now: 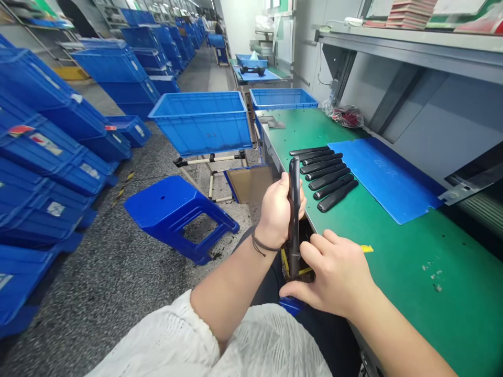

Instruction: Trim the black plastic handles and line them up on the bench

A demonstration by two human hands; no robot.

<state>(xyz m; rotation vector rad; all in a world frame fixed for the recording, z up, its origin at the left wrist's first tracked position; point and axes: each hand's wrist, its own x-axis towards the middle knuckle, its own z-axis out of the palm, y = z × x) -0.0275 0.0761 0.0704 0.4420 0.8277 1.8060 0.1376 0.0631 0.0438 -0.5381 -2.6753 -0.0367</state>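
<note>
My left hand [277, 209] is closed around a long, slim black plastic part [294, 209], holding it upright over my lap near the table edge. My right hand [334, 272] is curled at the part's lower end, its thumb stretched out below. A thin yellow tool [367, 248] pokes out behind the right hand's knuckles; the rest of it is hidden in the fingers. Several similar black parts [328, 178] lie side by side in a slanted row on the green table, beyond both hands.
A blue sheet [387, 178] lies on the green tabletop [444, 235] beneath a shelf [412, 39]. A blue stool [173, 204] stands to the left, with a blue crate [204, 125] on a pipe stand behind it. Stacked blue crates [47, 152] line the far left.
</note>
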